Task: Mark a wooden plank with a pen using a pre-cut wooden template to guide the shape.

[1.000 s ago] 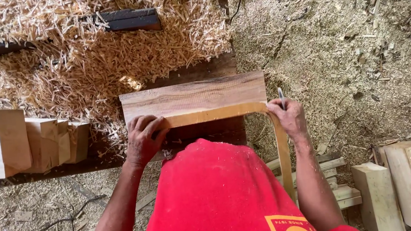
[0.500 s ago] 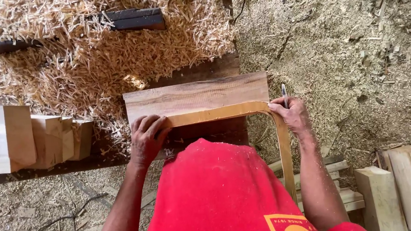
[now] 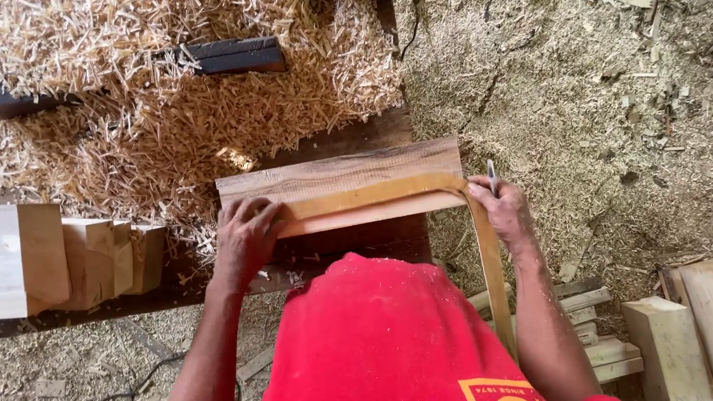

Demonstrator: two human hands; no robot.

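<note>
Left hand (image 3: pixel 244 236) presses flat, fingers spread, on the curved template (image 3: pixel 373 195) over the board (image 3: pixel 337 172); right hand (image 3: pixel 503 209) grip pinched on a pen (image 3: pixel 492 176) at three o'clock; wood blocks (image 3: pixel 95 258) lie at nine.

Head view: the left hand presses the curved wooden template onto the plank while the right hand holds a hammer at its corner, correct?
Not quite. In the head view the right hand holds a pen, not a hammer. The left hand does press the curved wooden template onto the plank.

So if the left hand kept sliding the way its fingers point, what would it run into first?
The left hand rests on the near-left end of the board, fingers pointing up-right. Going on, it would probably first meet the curved wooden template lying on that board, right at its fingertips; contact may already exist.
</note>
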